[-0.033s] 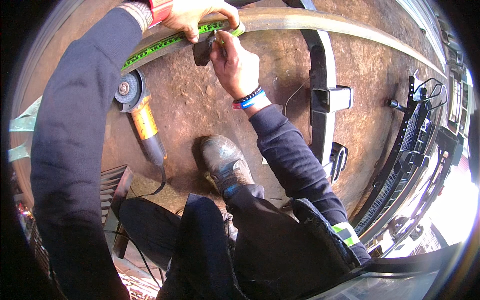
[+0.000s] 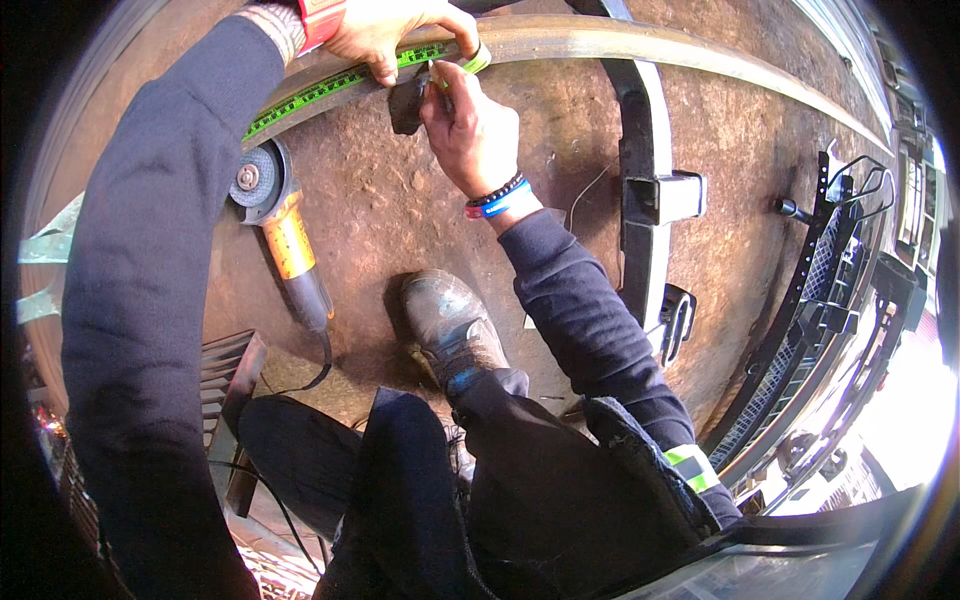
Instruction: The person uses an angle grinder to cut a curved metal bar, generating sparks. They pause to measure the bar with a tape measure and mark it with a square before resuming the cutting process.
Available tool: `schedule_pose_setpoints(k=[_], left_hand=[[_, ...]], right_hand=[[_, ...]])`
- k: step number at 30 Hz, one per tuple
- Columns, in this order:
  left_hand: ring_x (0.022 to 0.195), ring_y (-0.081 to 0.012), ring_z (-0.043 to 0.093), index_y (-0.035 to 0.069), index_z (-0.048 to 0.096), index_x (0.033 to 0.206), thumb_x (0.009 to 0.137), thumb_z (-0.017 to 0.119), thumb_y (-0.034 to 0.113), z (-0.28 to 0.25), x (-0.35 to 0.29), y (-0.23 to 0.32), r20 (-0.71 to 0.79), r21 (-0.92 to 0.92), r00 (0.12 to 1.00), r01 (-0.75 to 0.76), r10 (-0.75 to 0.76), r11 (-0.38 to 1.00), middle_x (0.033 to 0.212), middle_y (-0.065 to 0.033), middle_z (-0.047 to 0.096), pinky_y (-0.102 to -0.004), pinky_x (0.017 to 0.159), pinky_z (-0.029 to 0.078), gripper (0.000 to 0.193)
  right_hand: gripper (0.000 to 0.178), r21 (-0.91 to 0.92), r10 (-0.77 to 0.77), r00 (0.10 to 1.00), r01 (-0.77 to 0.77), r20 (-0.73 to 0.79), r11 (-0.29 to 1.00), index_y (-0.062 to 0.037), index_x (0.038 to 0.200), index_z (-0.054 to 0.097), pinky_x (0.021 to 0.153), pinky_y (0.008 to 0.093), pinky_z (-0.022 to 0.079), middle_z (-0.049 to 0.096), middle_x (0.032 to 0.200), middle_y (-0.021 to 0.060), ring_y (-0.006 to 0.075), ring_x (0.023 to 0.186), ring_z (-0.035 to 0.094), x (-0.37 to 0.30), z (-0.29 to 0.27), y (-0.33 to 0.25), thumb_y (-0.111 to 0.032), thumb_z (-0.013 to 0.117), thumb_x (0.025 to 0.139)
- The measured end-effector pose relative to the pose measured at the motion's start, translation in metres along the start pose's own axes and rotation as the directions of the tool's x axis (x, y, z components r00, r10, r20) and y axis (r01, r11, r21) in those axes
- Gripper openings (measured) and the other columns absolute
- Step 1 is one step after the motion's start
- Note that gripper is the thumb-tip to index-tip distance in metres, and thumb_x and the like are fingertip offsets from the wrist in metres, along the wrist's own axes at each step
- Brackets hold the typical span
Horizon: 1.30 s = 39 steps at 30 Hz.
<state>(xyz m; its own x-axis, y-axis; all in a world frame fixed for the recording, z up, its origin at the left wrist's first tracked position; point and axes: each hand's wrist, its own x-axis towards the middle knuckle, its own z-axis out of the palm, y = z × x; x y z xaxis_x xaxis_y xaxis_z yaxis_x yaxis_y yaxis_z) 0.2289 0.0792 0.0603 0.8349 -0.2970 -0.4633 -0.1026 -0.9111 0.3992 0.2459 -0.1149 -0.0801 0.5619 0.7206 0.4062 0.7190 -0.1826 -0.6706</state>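
A bright green tape measure is stretched along a long rounded metal bar. My left hand grips the tape against the bar, thumb on the near side and fingers over the far side. Next to it, my right hand is closed in a pinch on a thin pale stick; its tip meets the tape and the bar's near edge. Most of the stick is hidden by the fingers. Between the hands lies a dark patch; I cannot tell whether it is an object or shadow.
An angle grinder with a yellow body lies on the brown, dirty floor, its cord trailing nearer. A metal frame piece runs under the bar at right. Black metal parts stand farther right. My boot is below my hands.
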Motion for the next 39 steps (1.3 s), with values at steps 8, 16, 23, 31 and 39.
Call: schedule_pose_setpoints(k=[8, 16, 23, 31, 39], left_hand=[[0.104, -0.0375, 0.063, 0.023, 0.055, 0.132, 0.069, 0.082, 0.018, 0.0, -0.001, 0.001, -0.014, 0.027, 1.0, 0.018, -0.017, 0.999, 0.109, -0.0165, 0.063, -0.0458, 0.089, 0.051, 0.069], [0.104, -0.0358, 0.062, 0.025, 0.056, 0.131, 0.07, 0.082, 0.017, 0.016, 0.0, -0.006, -0.04, 0.064, 0.998, 0.053, -0.05, 0.997, 0.109, -0.0143, 0.062, -0.0447, 0.087, 0.051, 0.067], [0.137, -0.0407, 0.041, 0.024, 0.062, 0.131, 0.077, 0.078, 0.021, 0.048, -0.022, 0.021, -0.272, 0.186, 0.962, 0.042, 0.01, 0.982, 0.152, -0.0195, 0.04, -0.0463, 0.112, 0.038, 0.057], [0.09, -0.0323, 0.064, 0.004, 0.065, 0.097, 0.083, 0.073, 0.019, 0.121, -0.046, 0.128, -0.445, -0.526, 0.82, 0.085, -0.36, 0.846, 0.094, -0.0147, 0.064, -0.0409, 0.08, 0.052, 0.022], [0.114, -0.034, 0.057, 0.005, 0.06, 0.122, 0.085, 0.07, 0.018, 0.218, -0.002, 0.155, -0.397, -0.507, 0.854, 0.1, -0.335, 0.856, 0.118, -0.0168, 0.06, -0.0453, 0.1, 0.046, 0.04]], right_hand=[[0.023, -0.013, -0.089, 0.993, 0.088, -0.082, 0.996, -0.0084, 0.107, 0.061, 0.054, 0.0389, 0.053, 0.067, 0.074, 0.012, 0.0298, 0.059, 0.067, 0.004, 0.001, -0.001, -0.016, 0.068, 0.087], [0.017, 0.068, 0.12, 0.989, -0.126, 0.083, 0.99, -0.0057, 0.096, 0.06, 0.056, 0.0402, 0.053, 0.062, 0.063, 0.0166, 0.0341, 0.057, 0.066, 0.012, -0.09, -0.062, -0.015, 0.068, 0.084], [0.019, 0.23, 0.609, 0.76, -0.65, 0.227, 0.724, -0.0005, 0.112, 0.048, 0.069, 0.0331, 0.051, 0.065, 0.089, 0.0147, 0.0202, 0.077, 0.064, -0.145, -0.159, -0.017, -0.007, 0.058, 0.096], [0.056, -0.684, 0.796, 0.527, -0.463, 0.298, 0.563, 0.0002, 0.096, 0.058, 0.061, 0.0477, 0.056, 0.07, 0.074, 0.0215, 0.0401, 0.069, 0.07, -0.23, -0.155, -0.013, -0.052, 0.072, 0.082], [0.045, -0.418, 0.775, 0.543, -0.653, 0.322, 0.631, -0.001, 0.094, 0.064, 0.064, 0.0434, 0.054, 0.071, 0.077, 0.0161, 0.0329, 0.069, 0.07, -0.254, -0.132, 0.03, -0.041, 0.079, 0.08]])
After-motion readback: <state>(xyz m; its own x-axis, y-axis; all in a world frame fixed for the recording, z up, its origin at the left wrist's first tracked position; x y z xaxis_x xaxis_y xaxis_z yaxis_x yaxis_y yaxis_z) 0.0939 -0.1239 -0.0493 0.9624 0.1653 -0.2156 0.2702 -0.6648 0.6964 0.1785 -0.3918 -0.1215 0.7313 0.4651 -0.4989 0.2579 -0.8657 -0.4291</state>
